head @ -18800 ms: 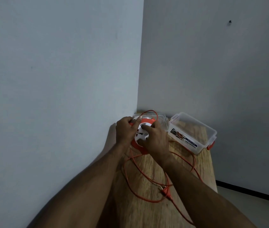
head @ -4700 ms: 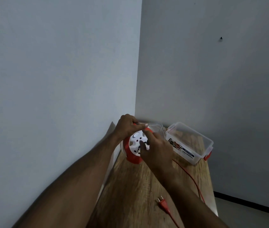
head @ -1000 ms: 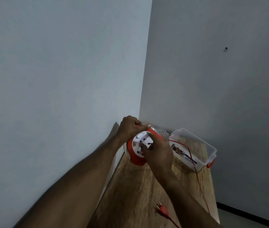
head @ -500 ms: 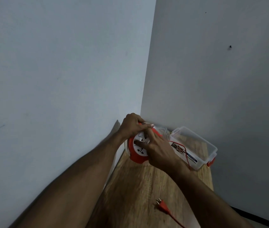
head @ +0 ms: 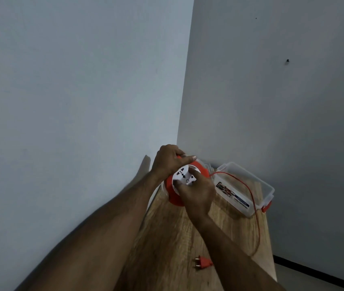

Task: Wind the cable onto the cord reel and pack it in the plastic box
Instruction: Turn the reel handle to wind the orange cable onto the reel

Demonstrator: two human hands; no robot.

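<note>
The orange cord reel (head: 173, 201) with a white socket face (head: 182, 177) is held tilted above the wooden table (head: 167, 244). My left hand (head: 168, 159) grips its top rim. My right hand (head: 196, 193) has fingers on the white face. An orange cable (head: 251, 196) runs from the reel's right side, over the clear plastic box (head: 248, 185), down to the table. Its orange plug (head: 202, 264) lies on the wood near my right forearm.
The table stands in a corner between two grey walls. A clear lid (head: 208, 165) lies behind the reel next to the box. The table's right edge (head: 271, 248) drops to the floor with a dark skirting line.
My right hand's fingers have shifted round the white face over the last second. The loose cable now arcs wider over the box, and the plug has slid slightly right on the table.
</note>
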